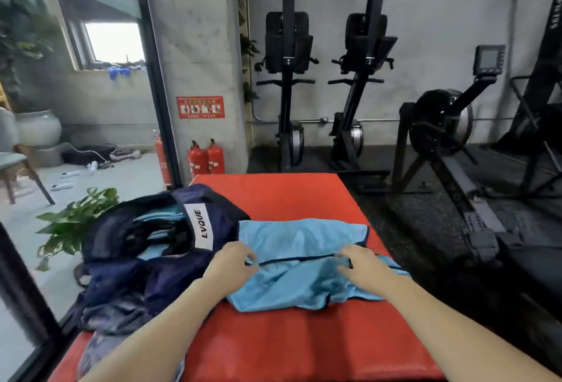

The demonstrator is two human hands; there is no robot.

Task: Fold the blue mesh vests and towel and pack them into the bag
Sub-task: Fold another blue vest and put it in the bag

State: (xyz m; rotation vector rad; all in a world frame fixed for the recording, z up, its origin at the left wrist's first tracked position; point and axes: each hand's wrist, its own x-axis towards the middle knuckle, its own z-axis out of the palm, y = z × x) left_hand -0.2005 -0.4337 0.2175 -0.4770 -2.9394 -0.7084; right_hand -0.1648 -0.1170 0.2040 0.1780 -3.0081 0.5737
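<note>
A person's two bare forearms reached forward over a red surface (289, 199). A light blue vest (304, 263) lay spread on it, with a dark-trimmed edge running between the two hands. The left hand (231, 263) pinched that edge, its fingers (248, 255) curled over the cloth. The right hand (363, 266) gripped the same edge, its fingers (345, 252) bent down into the fabric. Just left of the left fingers sat a dark navy bag (158, 260), open at the top, with a white label and more light blue cloth (158, 219) showing inside. Two red extinguishers (206, 157) stood well beyond the fingers, by a concrete pillar.
</note>
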